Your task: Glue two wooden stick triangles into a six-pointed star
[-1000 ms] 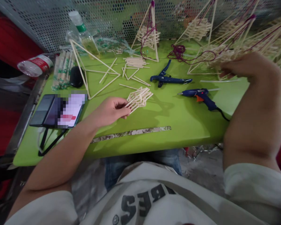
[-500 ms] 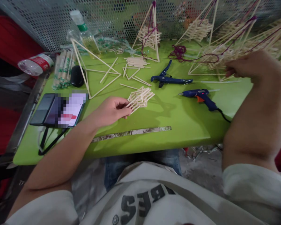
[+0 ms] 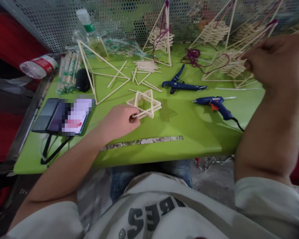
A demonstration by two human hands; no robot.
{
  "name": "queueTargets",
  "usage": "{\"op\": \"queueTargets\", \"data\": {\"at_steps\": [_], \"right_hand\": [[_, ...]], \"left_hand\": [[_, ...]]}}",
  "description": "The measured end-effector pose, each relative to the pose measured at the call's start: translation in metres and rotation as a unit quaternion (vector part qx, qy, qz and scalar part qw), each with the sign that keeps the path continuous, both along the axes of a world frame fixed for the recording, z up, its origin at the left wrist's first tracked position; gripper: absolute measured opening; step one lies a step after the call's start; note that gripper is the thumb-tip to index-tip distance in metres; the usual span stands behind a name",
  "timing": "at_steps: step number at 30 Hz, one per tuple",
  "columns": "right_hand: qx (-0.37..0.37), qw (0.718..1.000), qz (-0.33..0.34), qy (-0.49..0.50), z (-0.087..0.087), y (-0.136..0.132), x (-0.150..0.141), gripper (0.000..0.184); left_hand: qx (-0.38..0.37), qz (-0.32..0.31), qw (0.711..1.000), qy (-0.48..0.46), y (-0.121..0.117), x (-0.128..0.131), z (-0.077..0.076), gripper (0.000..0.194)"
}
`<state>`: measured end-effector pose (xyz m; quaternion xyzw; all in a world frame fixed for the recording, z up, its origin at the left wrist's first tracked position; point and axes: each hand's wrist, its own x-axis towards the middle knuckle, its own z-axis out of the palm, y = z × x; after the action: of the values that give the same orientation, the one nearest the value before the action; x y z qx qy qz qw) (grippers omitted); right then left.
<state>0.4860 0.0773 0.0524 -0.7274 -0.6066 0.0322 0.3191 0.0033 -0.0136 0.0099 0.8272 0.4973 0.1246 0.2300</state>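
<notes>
My left hand (image 3: 121, 122) is closed on the near-left edge of a star-shaped lattice (image 3: 151, 105) of stacked thin wooden sticks. The lattice is held just above or against the green table, its open middle facing up. At the far right, my right hand (image 3: 280, 61) is curled in a pinch beside several stick pyramids with purple string (image 3: 224, 64). What its fingers grip is hidden. A blue glue gun (image 3: 215, 103) with an orange trigger lies on the table between my hands, and a dark blue cutter (image 3: 179, 85) lies behind it.
An unfilled stick pyramid frame (image 3: 111, 93), loose sticks (image 3: 147, 66) and stick bundles (image 3: 68, 71) lie at the left and back. A phone (image 3: 79, 116), black mouse (image 3: 83, 80) and bottles (image 3: 38, 66) are at left. A patterned strip (image 3: 149, 140) lies near the table's front edge (image 3: 129, 162).
My left hand has turned the stick lattice, so its star-shaped opening now shows. My right hand has risen slightly and moved right, its fingers still curled.
</notes>
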Motion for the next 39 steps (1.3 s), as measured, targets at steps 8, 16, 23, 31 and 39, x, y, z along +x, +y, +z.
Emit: {"op": "queueTargets", "data": {"at_steps": [8,16,23,31,39], "right_hand": [[-0.05,0.876,0.477,-0.042,-0.036,-0.054,-0.143,0.027],[0.016,0.833,0.527,-0.17,-0.081,-0.076,-0.176,0.036],[0.099,0.81,0.534,-0.222,-0.082,-0.069,-0.178,0.03],[0.154,0.79,0.559,-0.201,-0.086,-0.066,-0.18,0.017],[0.159,0.783,0.565,-0.204,-0.086,-0.07,-0.185,0.016]], "left_hand": [[-0.034,-0.062,0.989,0.133,0.002,-0.01,-0.002,0.015],[-0.05,-0.096,0.976,0.19,0.001,-0.013,0.009,0.023],[-0.046,-0.116,0.963,0.238,-0.005,-0.01,0.018,0.038],[-0.022,-0.117,0.961,0.25,-0.007,-0.012,0.019,0.036],[-0.041,-0.117,0.961,0.248,-0.007,-0.016,0.02,0.035]]}}
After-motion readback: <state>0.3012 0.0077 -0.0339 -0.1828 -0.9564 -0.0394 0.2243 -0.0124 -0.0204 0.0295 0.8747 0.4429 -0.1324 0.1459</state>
